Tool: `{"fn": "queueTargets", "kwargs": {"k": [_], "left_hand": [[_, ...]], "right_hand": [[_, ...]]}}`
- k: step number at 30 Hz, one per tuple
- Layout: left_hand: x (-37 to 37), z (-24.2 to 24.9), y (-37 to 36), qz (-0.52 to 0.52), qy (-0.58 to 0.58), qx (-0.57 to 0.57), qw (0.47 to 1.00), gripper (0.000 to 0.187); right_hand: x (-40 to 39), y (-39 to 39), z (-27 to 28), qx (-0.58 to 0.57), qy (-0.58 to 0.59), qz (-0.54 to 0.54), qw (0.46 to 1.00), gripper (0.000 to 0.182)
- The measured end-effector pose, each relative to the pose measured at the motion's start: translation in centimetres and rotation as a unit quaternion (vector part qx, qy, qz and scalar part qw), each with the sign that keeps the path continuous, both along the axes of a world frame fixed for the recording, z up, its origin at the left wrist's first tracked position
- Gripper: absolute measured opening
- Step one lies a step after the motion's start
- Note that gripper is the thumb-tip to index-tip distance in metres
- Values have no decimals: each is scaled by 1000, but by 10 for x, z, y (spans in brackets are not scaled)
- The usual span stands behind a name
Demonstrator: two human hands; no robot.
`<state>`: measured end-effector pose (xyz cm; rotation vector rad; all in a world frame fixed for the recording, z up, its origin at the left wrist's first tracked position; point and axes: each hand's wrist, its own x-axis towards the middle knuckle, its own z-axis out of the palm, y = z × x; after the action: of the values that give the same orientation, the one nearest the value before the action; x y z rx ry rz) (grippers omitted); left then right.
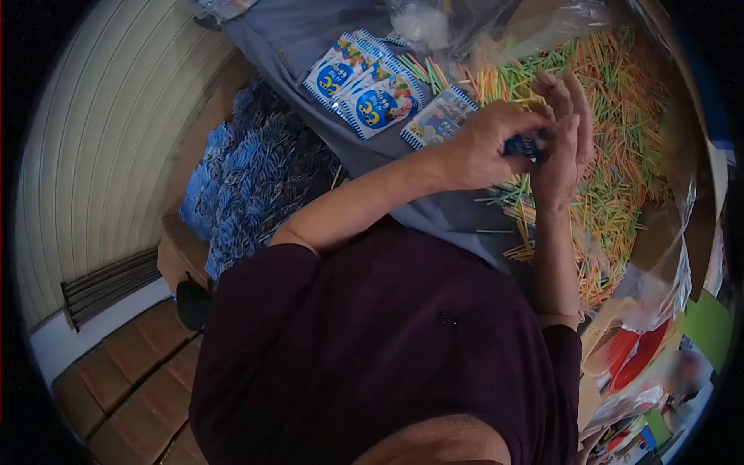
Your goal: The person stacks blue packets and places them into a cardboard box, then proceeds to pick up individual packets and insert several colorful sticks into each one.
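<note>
My left hand (pixel 500 143) is closed around a small dark blue packet (pixel 525 146), mostly hidden by the fingers. Facing it, my right hand (pixel 564 143) has its fingers stretched upward, with the palm close against the packet; whether it touches cannot be made out. Just left of my hands lies a single blue and white printed packet (pixel 440 118). Farther left are several overlapping flat packets (pixel 372 97) with blue ovals and cartoon figures. Under and beyond my right hand spreads a heap of thin green, orange and yellow sticks (pixel 616 147).
A cardboard box (pixel 174 252) at left holds a pile of small blue pieces (pixel 248 178). Grey cloth (pixel 302 46) covers the work surface. Clear plastic (pixel 535 39) lies at the back. Red baskets (pixel 639 356) stand at lower right, brown cartons (pixel 132 380) at lower left.
</note>
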<state>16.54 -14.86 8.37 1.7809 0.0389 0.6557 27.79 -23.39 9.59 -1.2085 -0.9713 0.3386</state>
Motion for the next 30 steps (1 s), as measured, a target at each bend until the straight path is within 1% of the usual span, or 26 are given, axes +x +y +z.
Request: {"fn": "queueTargets", "kwargs": {"k": [1, 2, 3, 4, 5, 6, 7, 8, 9, 10, 11, 12, 13, 14, 16, 17, 18, 19, 20, 21, 22, 23, 24, 25, 26, 30], "left_hand": [[-2, -6, 4, 42, 10, 75, 996, 37], [-6, -16, 10, 47, -7, 65, 997, 33], [-7, -16, 10, 48, -30, -43, 997, 29], [-8, -16, 11, 49, -49, -150, 986, 26], [-14, -15, 14, 63, -52, -160, 984, 22], [-19, -11, 15, 71, -50, -205, 975, 22], [-22, -8, 15, 71, -47, -252, 964, 21], [-25, -11, 17, 90, -33, -214, 972, 21], [-29, -17, 19, 109, -23, -176, 978, 20], [-39, -22, 20, 97, -13, -134, 986, 25], [-50, -25, 22, 91, -3, -91, 992, 30], [-57, -22, 24, 75, -4, -93, 993, 30], [-65, -18, 25, 103, 24, -57, 993, 32], [-72, -15, 29, 134, 52, -19, 989, 33], [-87, -11, 46, 194, 129, 60, 971, 36], [-92, -10, 57, 226, 155, 195, 942, 41], [-96, -18, 68, 225, 154, 195, 942, 41], [-98, -32, 79, 252, 151, 310, 904, 42], [-98, -40, 84, 276, 145, 422, 851, 43], [-96, -38, 86, 273, 144, 424, 851, 43], [-95, -34, 84, 286, 144, 440, 839, 43], [-94, -30, 82, 300, 144, 455, 826, 43], [-94, -27, 81, 301, 145, 453, 827, 43], [-95, -24, 79, 313, 157, 476, 807, 41], [-96, -19, 78, 324, 168, 498, 786, 39], [-80, -2, 52, 299, 140, 537, 776, 33]], "right_hand": [[-4, 2, 5, 14, -4, -2, 1000, 55], [-7, 4, 10, 27, -8, -3, 1000, 61], [-4, 5, 7, 66, -31, -9, 997, 57], [-6, 3, 6, 53, -66, -24, 996, 54], [-6, 1, 5, 41, -100, -41, 993, 51], [-2, -9, -1, -51, -150, -11, 987, 43], [-5, -13, -1, -110, -132, 42, 984, 41], [-11, -16, 0, -171, -110, 90, 975, 39], [-14, -19, 1, -177, -99, 112, 973, 39], [-14, -21, 2, -183, -87, 137, 970, 39], [-15, -24, 0, -188, -89, 118, 971, 39], [-16, -25, -3, -161, -165, 107, 967, 40], [-16, -27, -4, -133, -241, 101, 956, 41], [-12, -30, -3, -136, -242, 96, 956, 41], [3, -35, 2, -153, -346, 30, 925, 38], [12, -38, 4, -161, -395, -3, 904, 37], [25, -45, 3, -180, -357, -30, 916, 37], [46, -50, 2, -205, -419, -82, 881, 39], [71, -56, -1, -227, -477, -133, 839, 41], [95, -62, 2, -257, -557, -178, 769, 44], [115, -72, 6, -287, -630, -218, 689, 47], [133, -84, 8, -290, -629, -216, 688, 47], [150, -95, 10, -302, -695, -239, 608, 47], [160, -98, 9, -312, -751, -261, 521, 48], [167, -98, 6, -314, -749, -261, 522, 48], [185, -92, -9, -424, -727, -169, 513, 61]]}}
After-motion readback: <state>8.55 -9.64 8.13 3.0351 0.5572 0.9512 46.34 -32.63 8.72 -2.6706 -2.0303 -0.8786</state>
